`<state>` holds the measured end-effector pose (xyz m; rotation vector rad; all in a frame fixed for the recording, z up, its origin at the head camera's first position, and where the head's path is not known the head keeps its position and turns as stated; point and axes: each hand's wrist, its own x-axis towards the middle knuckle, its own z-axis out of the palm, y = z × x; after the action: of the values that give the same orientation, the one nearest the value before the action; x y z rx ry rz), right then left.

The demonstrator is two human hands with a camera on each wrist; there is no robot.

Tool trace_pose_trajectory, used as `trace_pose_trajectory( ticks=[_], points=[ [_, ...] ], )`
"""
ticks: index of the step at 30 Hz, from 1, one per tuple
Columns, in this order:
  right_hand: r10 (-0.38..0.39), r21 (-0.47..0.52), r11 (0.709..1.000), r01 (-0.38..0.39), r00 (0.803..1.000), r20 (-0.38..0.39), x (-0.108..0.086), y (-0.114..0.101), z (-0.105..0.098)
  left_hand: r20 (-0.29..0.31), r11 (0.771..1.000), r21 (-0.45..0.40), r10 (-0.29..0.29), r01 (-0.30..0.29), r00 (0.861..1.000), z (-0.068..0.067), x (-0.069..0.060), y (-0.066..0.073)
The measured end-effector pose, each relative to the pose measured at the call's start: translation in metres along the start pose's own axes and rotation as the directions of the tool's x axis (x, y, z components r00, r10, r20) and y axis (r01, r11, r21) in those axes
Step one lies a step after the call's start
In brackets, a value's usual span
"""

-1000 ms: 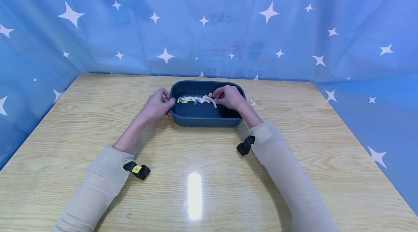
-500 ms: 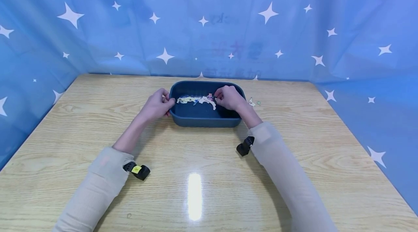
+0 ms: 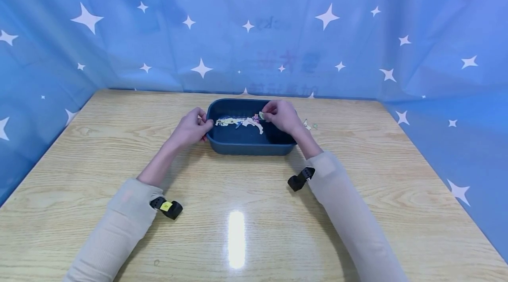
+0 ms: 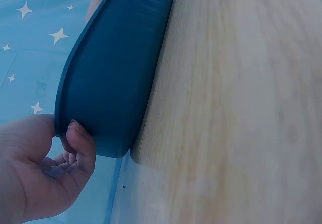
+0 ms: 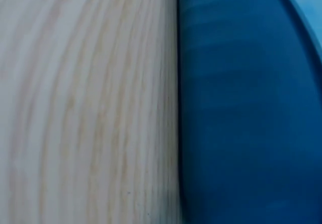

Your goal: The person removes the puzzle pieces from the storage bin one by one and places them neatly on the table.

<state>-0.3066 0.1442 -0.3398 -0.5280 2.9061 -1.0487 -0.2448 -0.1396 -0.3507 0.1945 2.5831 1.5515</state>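
Note:
A dark blue oval tub (image 3: pixel 250 148) stands on the table. The left hand (image 3: pixel 189 128) pinches its left rim between thumb and fingers; the left wrist view shows that hand (image 4: pixel 45 168) at the end of the tub (image 4: pixel 110 78). Over the right part of the tub, the right hand (image 3: pixel 282 116) pinches a small pale green piece (image 3: pixel 261 115). Several flat, colourful cut-out pieces (image 3: pixel 230 121) lie in a row inside, with a white one (image 3: pixel 254 124) and a pink one (image 3: pixel 255 117) at the right end. Only the tub's outer wall (image 5: pixel 246 113) and table show in the right wrist view.
On the wooden table (image 3: pixel 198 211), a small white piece (image 3: pixel 306 124) and a small green piece (image 3: pixel 315 125) lie right of the tub. A blue curtain with white stars (image 3: pixel 238 43) hangs behind the table and along both sides.
The right hand has moved slightly right and turned, and a pale green piece now shows at its fingertips. Its fingers have left the white and pink pieces. The left hand keeps its place on the rim.

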Motion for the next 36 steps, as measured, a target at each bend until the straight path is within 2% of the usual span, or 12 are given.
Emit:
trace_pose_trajectory(
  ticks=[8,20,30,36],
  points=[
    [-0.047,0.075,0.996,0.048,0.999,-0.025,-0.007,-0.003,-0.005,-0.002,1.000,0.002,-0.006,0.006,1.000,0.000,0.000,0.001],
    [-0.002,0.194,0.981,0.024,0.994,-0.113,-0.021,0.015,-0.023,-0.004,1.000,0.004,-0.001,0.001,1.000,0.001,0.000,0.000],
    [-0.007,0.292,0.955,0.060,0.983,-0.181,-0.031,0.034,-0.044,-0.002,1.000,-0.005,0.005,-0.005,1.000,0.001,0.001,0.000],
    [0.067,0.393,0.919,0.021,0.976,-0.208,-0.039,0.046,-0.055,-0.004,1.000,0.001,0.004,-0.004,1.000,0.001,0.001,-0.001]
  ],
)
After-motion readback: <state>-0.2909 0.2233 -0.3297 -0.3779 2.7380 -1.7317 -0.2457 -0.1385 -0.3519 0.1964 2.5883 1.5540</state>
